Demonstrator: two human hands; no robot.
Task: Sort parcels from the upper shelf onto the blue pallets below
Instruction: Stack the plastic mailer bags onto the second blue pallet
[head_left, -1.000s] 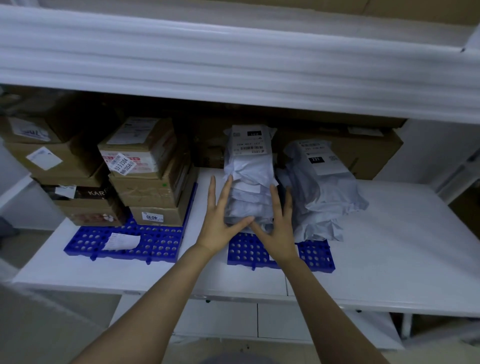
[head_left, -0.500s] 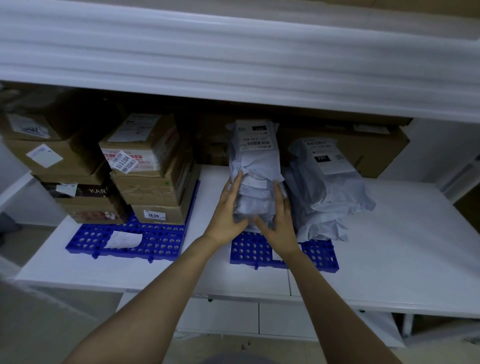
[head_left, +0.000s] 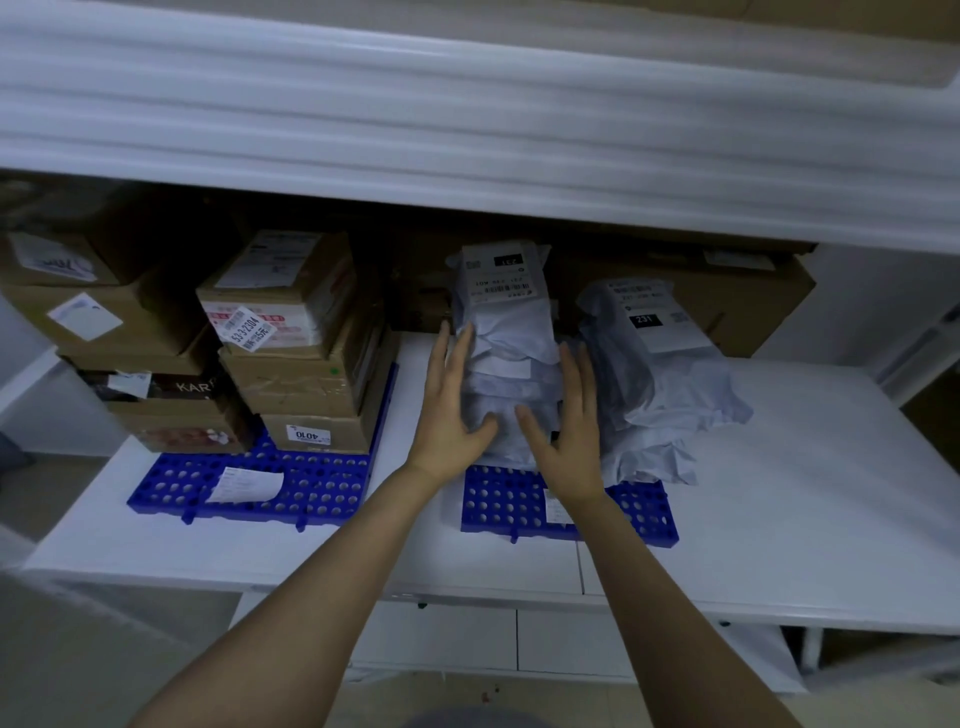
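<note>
A stack of grey plastic mailer parcels stands on the right blue pallet, its top parcel showing a white label. My left hand lies flat against the stack's left side with straight fingers. My right hand lies against its right side, fingers straight too. A second pile of grey mailers leans beside it on the right. The left blue pallet carries stacked cardboard boxes and a loose white slip.
The white table stretches bare to the right of the pallets. Large cardboard boxes line the back under the white upper shelf. More brown boxes stand at the far left. White drawers sit below the table's front edge.
Both hands slid up and apart along the grey stack, from meeting at its lower front to flanking its sides. The stack now stands straighter.
</note>
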